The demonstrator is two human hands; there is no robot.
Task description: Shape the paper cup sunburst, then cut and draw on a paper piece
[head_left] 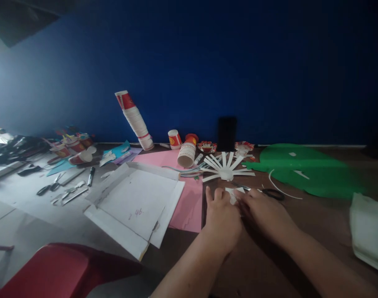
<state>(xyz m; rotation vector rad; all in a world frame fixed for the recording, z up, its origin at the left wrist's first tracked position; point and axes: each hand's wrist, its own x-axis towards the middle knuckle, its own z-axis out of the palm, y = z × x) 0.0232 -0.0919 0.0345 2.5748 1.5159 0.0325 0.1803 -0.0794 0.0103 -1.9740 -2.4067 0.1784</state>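
Observation:
My left hand [223,215] and my right hand [265,210] are close together low over the brown table. Between their curled fingertips is a small piece of white paper [233,193], held by both; fingers partly hide it. Just beyond lies a cut paper cup [226,174], its wall slit into white strips spread out like a fan. Scissors with black handles [273,193] rest beside my right hand, their blades partly covered. A thin curved white strip [280,190] lies to their right.
A white open box lid [130,203] overlaps pink paper [189,207] on the left. Behind stand a leaning stack of paper cups [135,120] and a dark phone-like slab [227,133]. Green sheet [307,169] lies right, near a white packet [369,231]. A red chair [58,269] is lower left.

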